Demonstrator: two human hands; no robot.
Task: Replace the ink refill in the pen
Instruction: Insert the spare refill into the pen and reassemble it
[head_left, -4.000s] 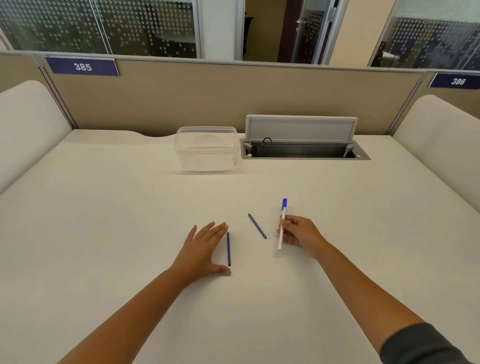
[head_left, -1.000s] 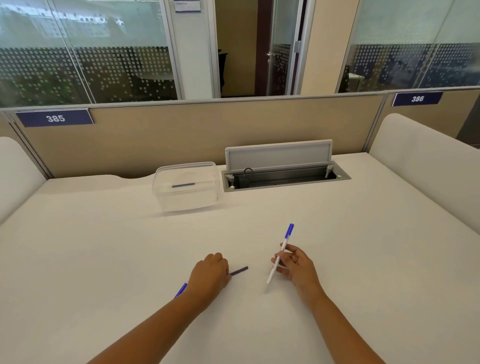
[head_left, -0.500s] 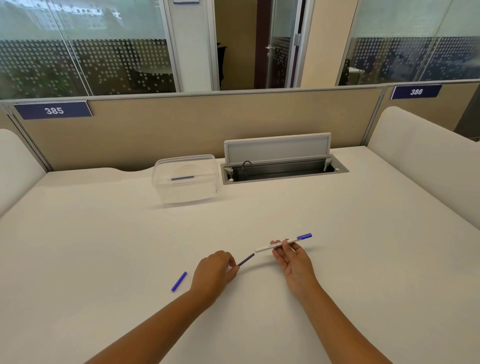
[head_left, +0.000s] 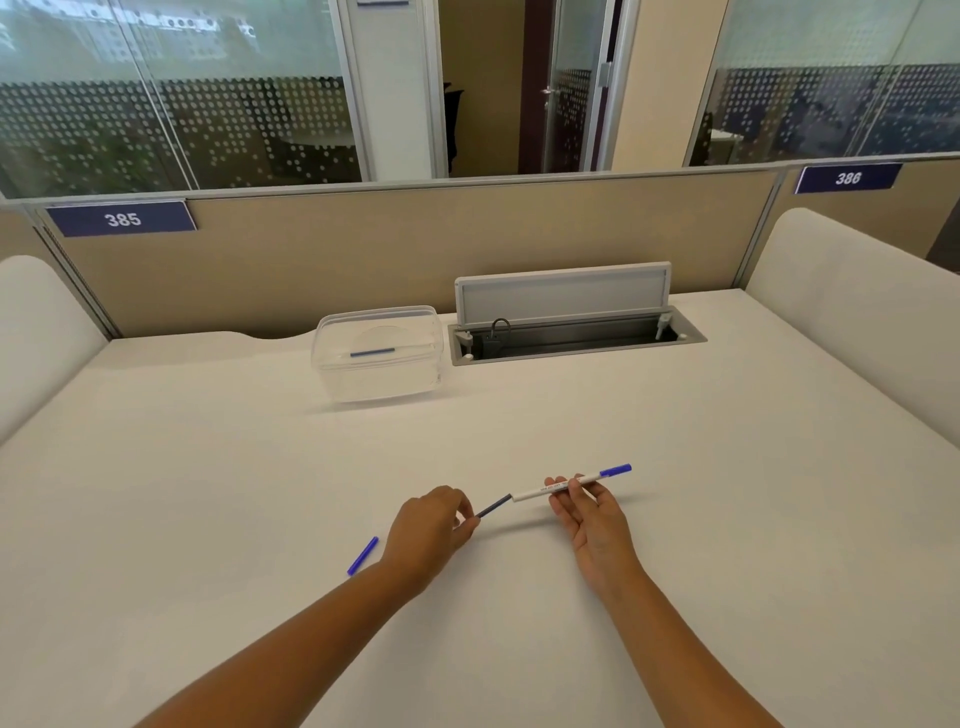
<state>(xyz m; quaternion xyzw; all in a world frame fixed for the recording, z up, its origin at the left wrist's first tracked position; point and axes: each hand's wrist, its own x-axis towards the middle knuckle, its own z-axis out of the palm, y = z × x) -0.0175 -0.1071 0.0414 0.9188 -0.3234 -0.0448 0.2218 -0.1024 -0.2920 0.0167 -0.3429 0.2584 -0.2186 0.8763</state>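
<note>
My right hand (head_left: 589, 512) pinches a white pen barrel (head_left: 540, 489) with a blue end (head_left: 615, 470), held nearly level above the desk. A dark blue ink refill (head_left: 493, 506) sticks out of the barrel's left end, and my left hand (head_left: 428, 530) grips its free tip between the fingers. A short blue pen cap (head_left: 362, 556) lies on the desk just left of my left wrist. Another blue refill (head_left: 372, 352) lies inside the clear plastic box (head_left: 332, 358) at the back.
The white desk (head_left: 208, 493) is bounded by a beige partition behind and padded white side panels. An open cable tray (head_left: 571, 340) with its raised lid sits right of the clear box.
One second ago the pen stood tilted upright and my left hand lay over the refill on the desk. Now the pen is level and the refill's end is in the barrel.
</note>
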